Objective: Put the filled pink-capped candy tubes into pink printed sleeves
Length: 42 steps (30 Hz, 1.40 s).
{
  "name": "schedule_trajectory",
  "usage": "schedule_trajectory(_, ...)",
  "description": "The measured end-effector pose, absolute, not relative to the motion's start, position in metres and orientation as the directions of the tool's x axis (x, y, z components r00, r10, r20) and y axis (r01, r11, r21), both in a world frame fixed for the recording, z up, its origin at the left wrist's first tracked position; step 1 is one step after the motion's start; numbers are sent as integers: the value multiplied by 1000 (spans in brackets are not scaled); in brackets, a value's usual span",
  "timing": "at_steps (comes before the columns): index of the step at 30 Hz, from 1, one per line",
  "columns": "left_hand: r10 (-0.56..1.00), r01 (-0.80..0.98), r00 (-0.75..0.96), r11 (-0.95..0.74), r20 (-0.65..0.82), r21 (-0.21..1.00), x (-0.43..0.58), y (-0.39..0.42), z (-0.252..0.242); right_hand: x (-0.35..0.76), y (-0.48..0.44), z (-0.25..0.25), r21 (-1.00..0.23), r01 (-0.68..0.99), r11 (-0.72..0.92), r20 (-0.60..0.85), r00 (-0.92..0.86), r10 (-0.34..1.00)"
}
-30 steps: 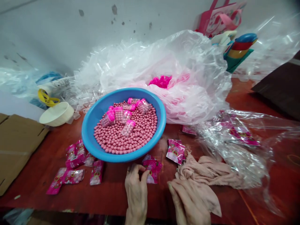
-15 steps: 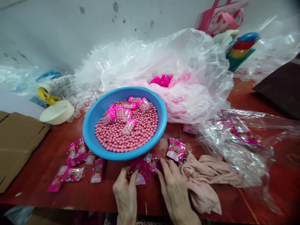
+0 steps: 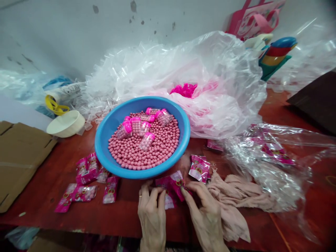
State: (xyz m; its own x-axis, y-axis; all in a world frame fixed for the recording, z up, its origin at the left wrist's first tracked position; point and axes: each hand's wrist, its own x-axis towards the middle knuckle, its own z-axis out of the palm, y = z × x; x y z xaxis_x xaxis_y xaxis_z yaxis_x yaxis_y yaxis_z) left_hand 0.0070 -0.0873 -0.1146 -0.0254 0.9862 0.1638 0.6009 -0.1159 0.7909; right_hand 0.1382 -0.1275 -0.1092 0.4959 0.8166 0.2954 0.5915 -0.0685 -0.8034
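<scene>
Tipped up since the earlier frame, one packet (image 3: 177, 181) is pinched by the right hand (image 3: 206, 210); a slack pinch could drop it. Left hand (image 3: 152, 207): cannot tell its grip.

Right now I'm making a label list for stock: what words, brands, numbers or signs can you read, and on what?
No text reads with certainty.
White roll with black lettering: too blurred to read surely.
Small shiny magenta plastic packets: printed, but too small and blurred to read.
Pink-and-white carry bag: printed pattern, no words I can make out.
</scene>
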Motion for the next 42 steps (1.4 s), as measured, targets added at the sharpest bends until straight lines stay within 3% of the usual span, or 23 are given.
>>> schedule_trajectory(6, 995, 464, -57, -48, 84, 885, 1, -81, -100, 143, -141, -99, -921, 381, -80, 131, 495, 859)
schedule_trajectory(11, 957, 189, 204, 168, -205, 968, 11, -76, -73, 143, -148, -92, -963, 268, -16, 99, 410, 906)
schedule_trajectory(14, 924, 52, 260, 277, -281, 960, 17, -75, -68, 146, -150, -89, -988, 108, -110, -49, 455, 889)
schedule_trajectory(18, 916, -119, 198, 376, -349, 919, 20, -78, -71, 147, -151, -89, -949, -197, -244, -308, 438, 844)
schedule_trajectory(23, 896, -250, 155, 443, -416, 861, 28, -87, -67, 138, -148, -85, -896, -365, -251, -389, 377, 840)
schedule_trajectory(29, 898, -288, 147, 440, -414, 851, 31, -100, -68, 146, -147, -71, -923, -304, -236, -357, 447, 821)
schedule_trajectory(34, 890, -242, 135, 456, -436, 857, 19, -102, -67, 168, -149, -67, -976, 146, -161, -104, 337, 936)
schedule_trajectory(38, 850, -63, 305, 469, -430, 881, 8, -88, -55, 182, -150, -68, -934, 356, 21, 57, 93, 994)
schedule_trajectory(42, 715, 212, 444, 502, -540, 839, 2, -83, -50, 185, -150, -68, -898, 427, 103, 101, -27, 995)
